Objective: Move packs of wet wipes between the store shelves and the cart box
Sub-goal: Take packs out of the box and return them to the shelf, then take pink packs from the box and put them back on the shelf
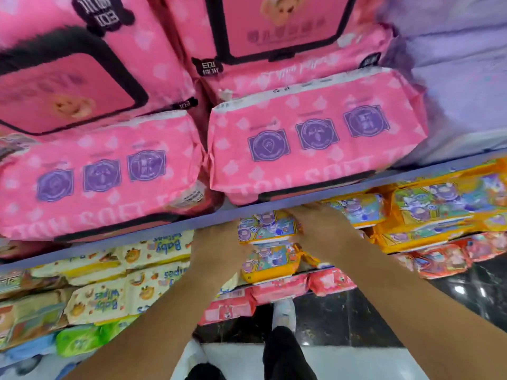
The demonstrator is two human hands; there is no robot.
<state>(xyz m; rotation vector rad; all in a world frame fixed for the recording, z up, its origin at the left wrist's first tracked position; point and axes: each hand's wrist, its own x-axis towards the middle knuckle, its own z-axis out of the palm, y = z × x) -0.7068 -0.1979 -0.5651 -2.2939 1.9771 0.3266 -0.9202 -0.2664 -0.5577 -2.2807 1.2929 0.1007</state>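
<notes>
Centre frame: left hand (pixel 219 242) and right hand (pixel 315 223) flank two stacked yellow packs (pixel 270 261) under the blue shelf edge (pixel 356 183). Grip blurred, cannot tell. Four pink packs (pixel 315 138) above.

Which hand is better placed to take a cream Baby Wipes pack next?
Left, I'd judge. The left hand lies right beside the cream Baby Wipes packs, while the right hand is beyond the yellow packs, farther from them.

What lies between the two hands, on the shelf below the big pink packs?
In the head view, two stacked yellow wipe packs lie between the left hand and the right hand, one hand at each side.
</notes>
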